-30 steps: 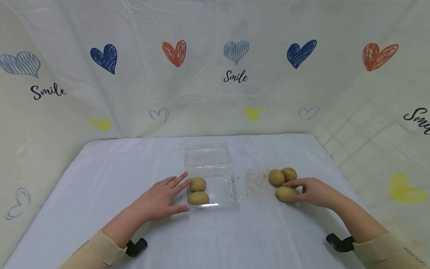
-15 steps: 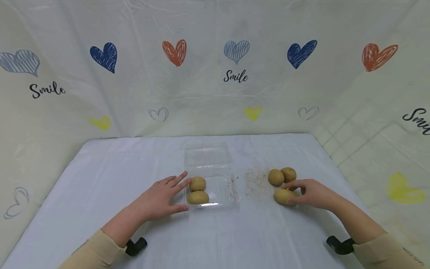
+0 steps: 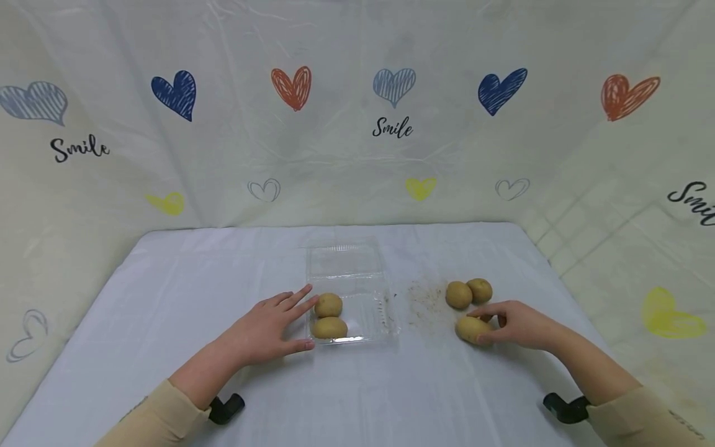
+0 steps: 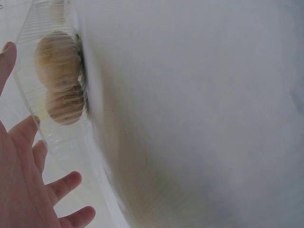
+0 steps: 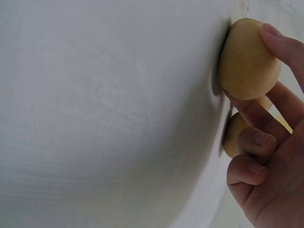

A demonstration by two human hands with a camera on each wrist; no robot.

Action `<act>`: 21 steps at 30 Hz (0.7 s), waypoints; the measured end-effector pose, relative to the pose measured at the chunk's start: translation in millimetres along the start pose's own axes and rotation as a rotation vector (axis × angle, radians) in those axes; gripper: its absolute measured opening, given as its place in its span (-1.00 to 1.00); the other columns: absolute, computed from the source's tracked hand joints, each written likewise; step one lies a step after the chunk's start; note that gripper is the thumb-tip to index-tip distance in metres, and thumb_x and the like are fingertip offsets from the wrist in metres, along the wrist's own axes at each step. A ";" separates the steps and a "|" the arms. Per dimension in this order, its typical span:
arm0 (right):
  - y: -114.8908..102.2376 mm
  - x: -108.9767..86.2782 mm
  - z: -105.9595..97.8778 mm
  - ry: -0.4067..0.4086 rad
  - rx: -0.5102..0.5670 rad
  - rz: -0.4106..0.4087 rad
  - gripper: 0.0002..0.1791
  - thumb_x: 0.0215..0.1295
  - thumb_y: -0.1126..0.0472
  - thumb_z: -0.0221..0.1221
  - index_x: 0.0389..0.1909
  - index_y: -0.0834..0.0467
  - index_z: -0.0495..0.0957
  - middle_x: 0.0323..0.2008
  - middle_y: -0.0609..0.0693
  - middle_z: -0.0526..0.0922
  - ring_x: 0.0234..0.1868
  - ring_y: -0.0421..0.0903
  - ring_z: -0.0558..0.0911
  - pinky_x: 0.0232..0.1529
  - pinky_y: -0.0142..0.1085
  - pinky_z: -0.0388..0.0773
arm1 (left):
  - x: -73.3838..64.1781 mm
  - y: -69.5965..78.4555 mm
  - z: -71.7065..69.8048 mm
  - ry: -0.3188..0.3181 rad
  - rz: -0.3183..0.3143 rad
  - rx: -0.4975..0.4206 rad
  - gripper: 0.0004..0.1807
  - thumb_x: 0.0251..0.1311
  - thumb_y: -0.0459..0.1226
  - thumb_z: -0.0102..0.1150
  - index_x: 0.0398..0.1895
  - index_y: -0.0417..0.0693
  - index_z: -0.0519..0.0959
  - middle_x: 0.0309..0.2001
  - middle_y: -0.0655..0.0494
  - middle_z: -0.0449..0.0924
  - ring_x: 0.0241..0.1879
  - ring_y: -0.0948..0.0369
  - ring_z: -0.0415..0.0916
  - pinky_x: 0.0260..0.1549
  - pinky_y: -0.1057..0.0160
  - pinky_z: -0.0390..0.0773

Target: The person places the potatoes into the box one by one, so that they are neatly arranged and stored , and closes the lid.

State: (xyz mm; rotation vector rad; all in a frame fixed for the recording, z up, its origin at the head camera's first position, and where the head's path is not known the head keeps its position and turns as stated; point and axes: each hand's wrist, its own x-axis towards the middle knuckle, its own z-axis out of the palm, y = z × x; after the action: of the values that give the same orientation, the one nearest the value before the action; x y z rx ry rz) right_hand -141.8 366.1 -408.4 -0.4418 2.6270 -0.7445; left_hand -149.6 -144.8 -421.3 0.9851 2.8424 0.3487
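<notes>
Beside the left wall of a clear plastic clamshell container, my left hand spreads its fingers, with fingertips right at the rim. Two potatoes lie one behind the other along that side of the container; the left wrist view shows them through the ribbed wall. My right hand pinches another potato between thumb and fingers, low over the white cloth. Its ring and little fingers curl in toward the palm. Just behind it, two more potatoes lie touching each other.
The container's lid lies folded back, away from me. Brown crumbs of dirt are scattered on the cloth between container and loose potatoes. A curtain printed with hearts rises behind the table.
The potato in my right hand has shifted slightly left and toward me, with the hand moving along a little. My left hand stays in place by the container.
</notes>
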 end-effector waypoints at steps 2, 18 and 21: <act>-0.5 -0.2 0.6 0.006 0.005 -0.003 -0.45 0.12 -0.12 0.41 0.09 0.06 0.66 -0.12 -0.09 0.65 -0.43 -0.22 0.38 -0.48 -0.36 0.38 | 0.3 -0.1 0.2 -0.001 -0.002 -0.001 -0.02 0.17 0.48 -0.12 0.59 0.32 0.02 0.60 0.25 -0.14 0.46 -0.03 0.11 0.31 -0.18 0.22; -37.8 15.5 -11.4 0.060 -0.011 -0.021 -0.45 0.05 -0.17 0.44 0.06 -0.04 0.68 -0.43 -0.09 0.44 -0.33 -0.12 0.39 -0.43 -0.35 0.37 | 0.8 0.1 0.9 -0.008 -0.007 0.008 -0.01 0.15 0.51 -0.17 0.59 0.34 0.01 0.60 0.30 -0.18 0.46 -0.02 0.11 0.30 -0.19 0.23; -49.8 24.3 -14.3 0.064 -0.007 -0.055 -0.46 0.06 -0.17 0.44 0.07 -0.07 0.68 -0.32 -0.09 0.56 -0.29 -0.09 0.41 -0.36 -0.33 0.40 | 1.0 0.6 0.7 -0.011 -0.007 0.010 0.00 0.14 0.52 -0.20 0.59 0.34 0.01 0.60 0.29 -0.18 0.46 -0.02 0.10 0.30 -0.19 0.22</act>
State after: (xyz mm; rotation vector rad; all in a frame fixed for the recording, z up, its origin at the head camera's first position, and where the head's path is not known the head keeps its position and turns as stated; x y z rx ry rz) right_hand -159.7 322.4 -376.0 -0.5020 2.6874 -0.7793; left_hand -149.9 -143.6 -421.9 0.9749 2.8401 0.3281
